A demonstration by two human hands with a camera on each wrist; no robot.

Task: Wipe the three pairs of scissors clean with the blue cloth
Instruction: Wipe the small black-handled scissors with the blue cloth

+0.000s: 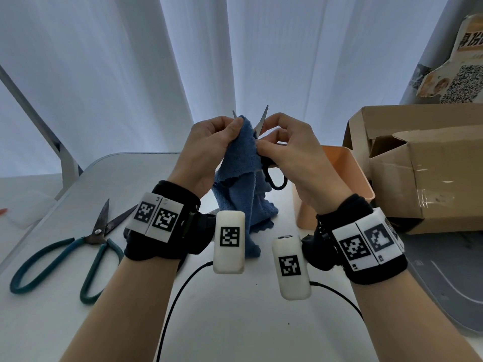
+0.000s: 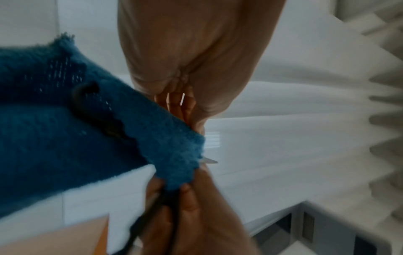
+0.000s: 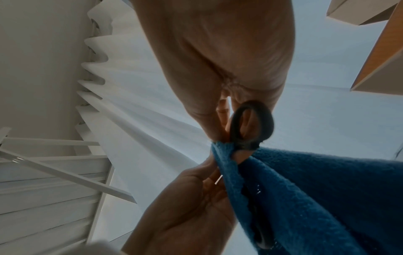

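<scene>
Now L hand (image 1: 209, 150) pinches blue cloth (image 1: 241, 178) round blade; R hand (image 1: 292, 158) grips black scissors (image 1: 274, 176).

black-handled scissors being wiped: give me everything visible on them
The black scissors are small, with black, plastic-looking loop handles and bright metal blades. They are held in the air above the table, blades open in a V, tips up, handles hanging down. The blue cloth wraps one blade, pinched there by the left hand; only that blade's tip shows. The right hand holds the scissors near the pivot. The second handle is mostly hidden behind cloth.
</scene>
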